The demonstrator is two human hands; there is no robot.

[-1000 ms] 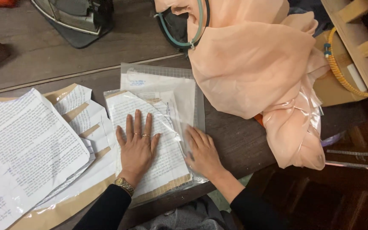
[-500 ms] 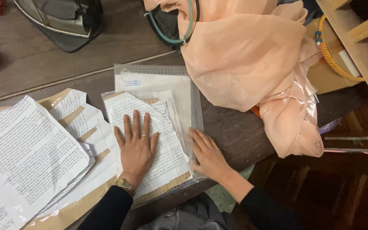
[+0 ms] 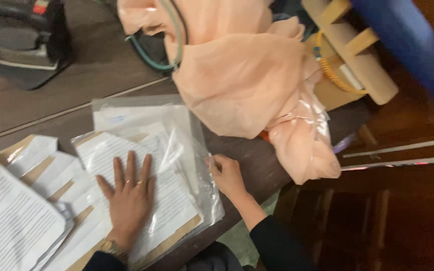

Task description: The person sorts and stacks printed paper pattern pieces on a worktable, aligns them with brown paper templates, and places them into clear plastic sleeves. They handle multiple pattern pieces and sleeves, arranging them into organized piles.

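L hand (image 3: 129, 198) flat on bagged papers (image 3: 141, 165), R hand (image 3: 227, 175) at bag's right edge

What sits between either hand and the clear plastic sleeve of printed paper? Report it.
Nothing visible does. The left hand lies flat on the clear plastic sleeve over the printed sheets, and the right hand touches its right edge. The peach fabric lies farther back on the table, apart from both hands.
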